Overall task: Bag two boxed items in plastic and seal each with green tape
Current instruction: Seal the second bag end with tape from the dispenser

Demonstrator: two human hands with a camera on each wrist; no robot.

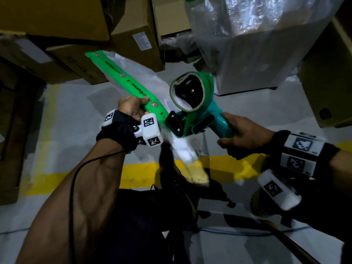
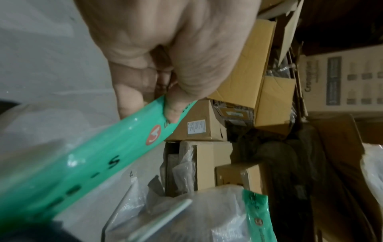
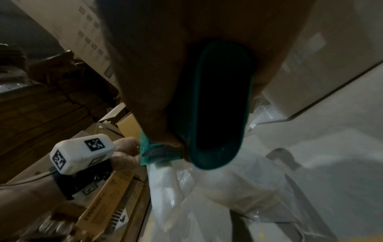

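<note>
A long narrow boxed item in clear plastic (image 1: 185, 152) slants across the middle of the head view, with green printed tape (image 1: 125, 80) laid along its folded edge. My left hand (image 1: 133, 109) grips that taped edge; in the left wrist view the thumb (image 2: 176, 104) presses on the green tape (image 2: 87, 163). My right hand (image 1: 245, 136) holds the handle of a teal tape dispenser (image 1: 192, 109) whose mouth sits on the tape. Its handle (image 3: 219, 104) fills the right wrist view. A large plastic-bagged box (image 1: 257, 46) with green tape at its top stands behind.
Brown cardboard boxes (image 1: 80, 60) are stacked at the back and left, with more (image 1: 327, 88) at the right. A yellow line (image 1: 139, 170) crosses the grey floor (image 1: 76, 115). Loose plastic bags (image 3: 228, 196) lie under the dispenser. A blue cable (image 1: 247, 233) runs along the floor near me.
</note>
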